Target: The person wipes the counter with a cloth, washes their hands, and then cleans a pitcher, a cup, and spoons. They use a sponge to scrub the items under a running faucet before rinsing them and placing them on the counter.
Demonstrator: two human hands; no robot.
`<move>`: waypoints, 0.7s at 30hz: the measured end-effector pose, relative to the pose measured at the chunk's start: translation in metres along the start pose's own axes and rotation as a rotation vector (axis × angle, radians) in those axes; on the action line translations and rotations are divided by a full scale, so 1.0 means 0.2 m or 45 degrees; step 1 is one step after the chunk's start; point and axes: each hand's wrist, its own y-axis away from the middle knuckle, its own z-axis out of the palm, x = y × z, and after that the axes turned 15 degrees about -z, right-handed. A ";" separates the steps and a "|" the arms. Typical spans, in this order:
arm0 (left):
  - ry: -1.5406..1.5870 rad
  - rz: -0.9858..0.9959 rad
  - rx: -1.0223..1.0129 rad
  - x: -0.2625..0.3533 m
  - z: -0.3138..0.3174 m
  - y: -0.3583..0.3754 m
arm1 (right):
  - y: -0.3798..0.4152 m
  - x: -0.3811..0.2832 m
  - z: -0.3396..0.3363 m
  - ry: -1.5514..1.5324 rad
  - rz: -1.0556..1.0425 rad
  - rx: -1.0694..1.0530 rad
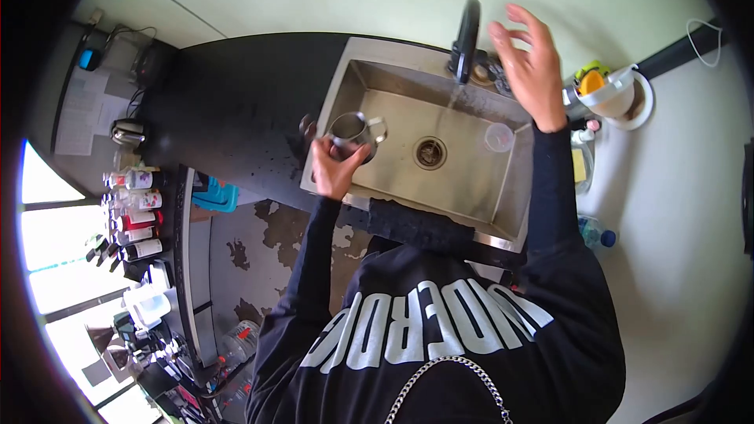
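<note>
My left hand [336, 171] is wrapped around a stainless-steel milk pitcher [351, 137], which it holds over the left side of the sink [393, 177]. The pitcher's mouth faces up and its handle points right. To the right of the black faucet [466, 39], my right hand [534, 67] is raised with its fingers apart and nothing in them. A thin stream of water seems to fall from the spout. Near the right wall of the basin lies a clear plastic cup [499, 137]; the drain [430, 153] sits mid-basin.
A dark cloth [420, 220] hangs over the sink's front edge. On the right are a white container with colourful items [609, 94], a yellow sponge [580, 165] and a plastic bottle [597, 232]. Wet black counter [236, 102] extends left, towards several syrup bottles [141, 224].
</note>
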 end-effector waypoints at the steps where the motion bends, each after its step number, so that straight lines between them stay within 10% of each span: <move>1: -0.050 0.042 0.024 0.06 0.01 -0.04 | 0.01 -0.03 -0.03 0.029 -0.033 0.040; 6: 0.302 0.126 -0.256 0.13 0.10 -0.18 | 0.24 -0.38 0.00 -0.479 0.298 -0.046; 8: 0.207 0.092 -0.294 0.12 0.10 -0.16 | 0.38 -0.43 0.16 -0.386 0.400 -0.490; 12: 0.224 0.019 -0.666 0.06 0.05 -0.11 | 0.80 -0.30 0.55 0.003 0.185 -0.493; 15: 0.213 -0.064 -0.820 0.00 -0.02 -0.14 | 0.88 -0.25 0.71 -0.394 0.786 -0.492; 18: 0.370 -0.087 -0.794 -0.03 -0.14 -0.24 | 0.77 -0.22 0.82 -0.267 0.850 -0.804; 21: 0.003 -0.093 -0.316 0.01 -0.32 -0.40 | 0.73 -0.20 1.13 -0.410 0.735 -0.541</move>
